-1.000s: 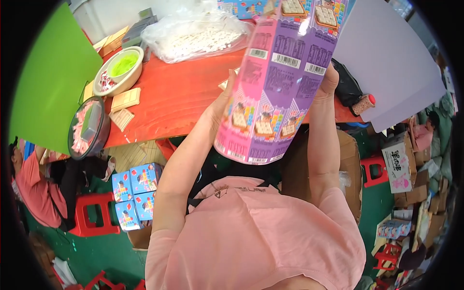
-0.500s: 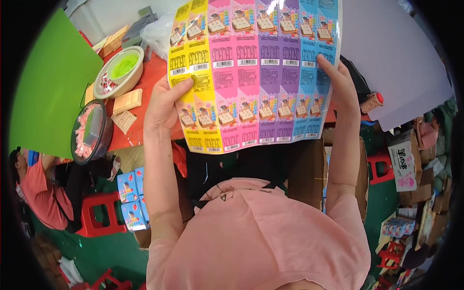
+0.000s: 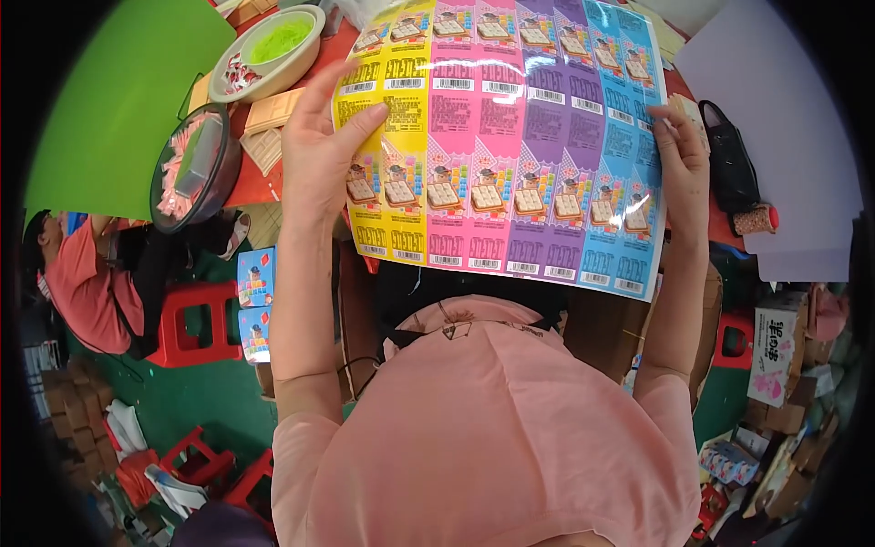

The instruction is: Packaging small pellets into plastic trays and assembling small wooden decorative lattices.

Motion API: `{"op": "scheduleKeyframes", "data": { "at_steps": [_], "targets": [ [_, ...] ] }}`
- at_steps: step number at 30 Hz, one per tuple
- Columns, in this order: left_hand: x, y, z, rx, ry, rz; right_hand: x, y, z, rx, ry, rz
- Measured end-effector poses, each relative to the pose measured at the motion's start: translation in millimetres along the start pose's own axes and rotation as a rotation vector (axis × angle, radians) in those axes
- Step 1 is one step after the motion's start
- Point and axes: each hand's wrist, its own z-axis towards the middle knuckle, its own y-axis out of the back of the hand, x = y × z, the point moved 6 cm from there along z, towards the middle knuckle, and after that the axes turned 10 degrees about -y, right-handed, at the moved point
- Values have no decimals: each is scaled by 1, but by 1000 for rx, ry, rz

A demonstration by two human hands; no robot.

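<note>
A glossy printed label sheet (image 3: 497, 137) is held up over the near edge of the red bench (image 3: 257, 189), with both hands clamped on it: the left hand (image 3: 314, 150) pinches the yellow side, thumb on top, and the right hand (image 3: 684, 159) grips the blue side. Left of the sheet, the bench carries pale moulded slabs (image 3: 273, 109), a cream basin (image 3: 296, 68) with bright green shreds (image 3: 281, 40), and a black bowl (image 3: 234, 169) of pink strips; on its right are a black pouch (image 3: 732, 173) and a red-capped jar (image 3: 754, 221). A green panel (image 3: 100, 109) and a lilac panel (image 3: 784, 137) flank it. Beyond lie a green floor (image 3: 205, 392), red stools and a seated co-worker (image 3: 87, 292) at left. The sheet faces up toward the wearer, pictures upright, its colour bands running away; which axis is longer cannot be told, as its far edge is partly cut off.
</note>
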Motion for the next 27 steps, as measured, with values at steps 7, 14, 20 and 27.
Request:
{"op": "scheduleKeyframes", "data": {
  "at_steps": [7, 14, 20, 27],
  "targets": [
    [-4, 29, -11, 8, -110, 160, -6, 9, -12, 40, -56, 19],
    [-39, 16, -17, 92, -195, 163, 12, 7, -35, 209, -93, 6],
    [-57, 36, -23, 92, -100, 538, 28, 18, -40, 184, 138, -292],
    [-99, -12, -29, 365, -589, 720, 80, -5, -59, 95, 361, -737]
  ]
}}
